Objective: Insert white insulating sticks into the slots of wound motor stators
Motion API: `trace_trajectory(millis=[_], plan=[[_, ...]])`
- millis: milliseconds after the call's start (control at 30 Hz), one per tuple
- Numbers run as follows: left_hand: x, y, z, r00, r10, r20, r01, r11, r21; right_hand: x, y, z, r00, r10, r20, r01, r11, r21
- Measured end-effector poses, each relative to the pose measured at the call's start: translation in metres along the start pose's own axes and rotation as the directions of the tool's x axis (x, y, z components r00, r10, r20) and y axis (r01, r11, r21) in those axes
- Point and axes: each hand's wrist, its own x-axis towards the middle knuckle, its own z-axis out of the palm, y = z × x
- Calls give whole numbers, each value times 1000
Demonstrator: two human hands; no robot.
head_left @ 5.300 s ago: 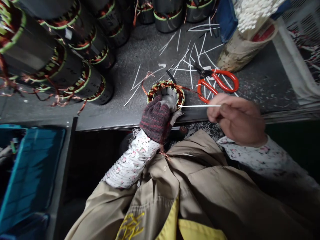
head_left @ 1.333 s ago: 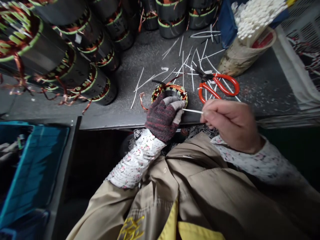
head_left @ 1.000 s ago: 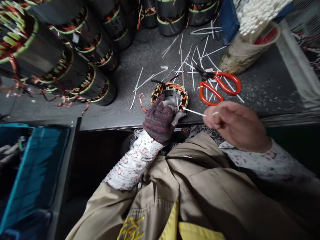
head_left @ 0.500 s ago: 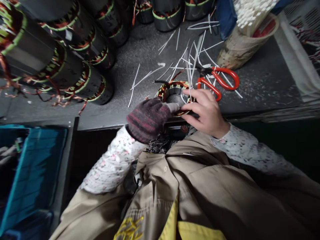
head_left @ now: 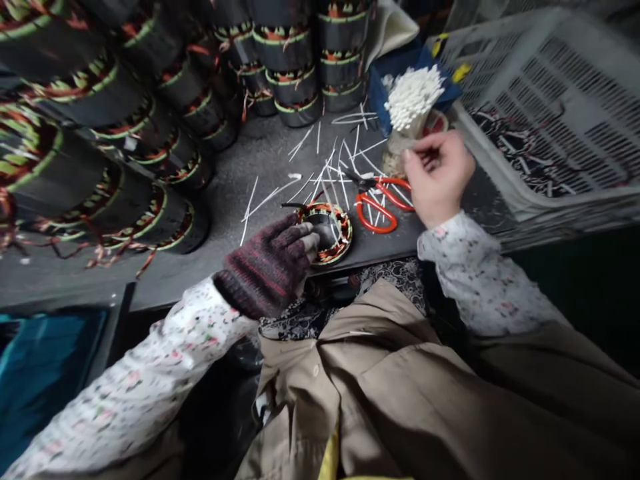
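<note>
My left hand (head_left: 274, 263), in a dark red-and-black knitted glove with bare or pale fingertips, grips the left side of a motor stator (head_left: 345, 241). The stator stands at the bench's front edge, with copper windings and green insulation around its bore. A thin white strip (head_left: 336, 223) sticks up out of it. My bare right hand (head_left: 441, 175) is raised off to the right, its thumb and fingertips pinched together; what they hold, if anything, is hidden. Close behind that hand, a worn cup (head_left: 395, 155) bears a bundle of thin white sticks (head_left: 416, 95).
Red-handled scissors (head_left: 377, 223) lie right of the stator among scattered white strips (head_left: 250, 200). Stacked stators (head_left: 295, 80) line the bench's back and left. A grey crate (head_left: 530, 200) with wire scraps stands right, a blue box (head_left: 383, 70) behind the cup, a teal bin (head_left: 55, 373) lower left.
My right hand has left the stator and moved up and right to the cup. The left hand stays on the stator. The view has shifted, showing more of the bench's back and the crate.
</note>
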Motion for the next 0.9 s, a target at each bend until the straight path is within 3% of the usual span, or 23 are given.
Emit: trace_trajectory(millis=[100,200,300,433,533,600,700,800,900], plan=[[-3,-13,13,999,54,-5,-54,993,-104,34,41,8,999,14,42,-8,991,-133],[-3,-7,28,985,-13,-173,5,999,-47,46,47,8,997,-51,57,60,984,-166],[-2,10,39,943,-127,-308,147,988,42,37,19,-5,994,-108,24,109,993,-40],[7,26,47,907,-237,-347,287,952,102,1,-35,-26,977,-207,59,206,978,29],[13,34,50,860,-323,-395,395,912,114,-33,-62,-35,906,-371,205,355,928,109],[15,40,53,829,-354,-432,424,903,75,-55,-70,-37,858,-442,262,384,891,244],[15,46,57,792,-425,-438,478,878,11,-83,-74,-38,867,-417,274,301,875,380],[15,48,59,768,-464,-441,505,863,-28,-99,-76,-39,906,-273,322,119,896,427],[14,49,58,761,-461,-457,491,869,-60,-100,-80,-41,887,-177,426,-36,895,445]])
